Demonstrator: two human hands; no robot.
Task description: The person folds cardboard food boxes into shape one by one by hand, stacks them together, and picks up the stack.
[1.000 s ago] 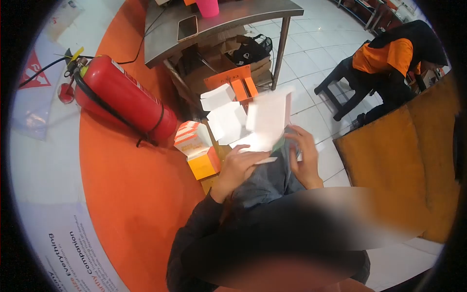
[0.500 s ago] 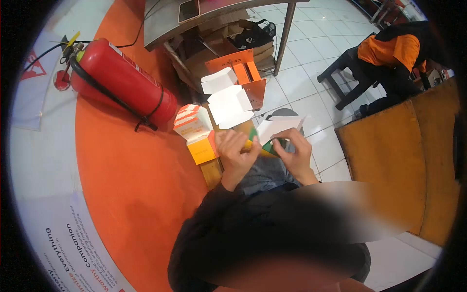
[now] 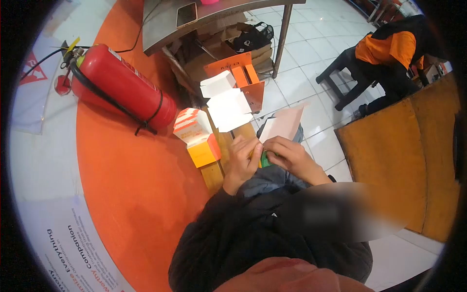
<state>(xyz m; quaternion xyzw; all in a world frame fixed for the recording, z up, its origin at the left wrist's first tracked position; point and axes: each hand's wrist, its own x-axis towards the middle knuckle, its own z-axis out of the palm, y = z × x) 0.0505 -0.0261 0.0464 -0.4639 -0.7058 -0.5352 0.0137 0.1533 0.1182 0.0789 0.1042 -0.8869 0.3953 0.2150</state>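
Note:
My left hand [image 3: 242,159] and my right hand [image 3: 291,156] are close together over my lap, both closed on a partly folded cardboard box [image 3: 282,124]. Its inside panel is pale and stands up beyond my fingers. Green and yellow printing shows on the box's near part, between and below my hands. My fingers cover most of the folds there. Left of my left hand stands an orange-and-yellow box [image 3: 204,152] with its lid up. Behind that, an opened carton [image 3: 229,110] shows its white inside.
An orange carton [image 3: 252,95] stands beyond the white one. A wooden bench [image 3: 212,177] runs beside my left leg. At left is a red fire extinguisher [image 3: 124,82]. A metal table [image 3: 219,10] bears a phone [image 3: 187,15]. A person in orange [image 3: 389,47] sits at right near a wooden board [image 3: 389,155].
My hands have come closer together on the box, and the right one has turned inward. The pale panel now stands higher and more upright. The view has shifted slightly.

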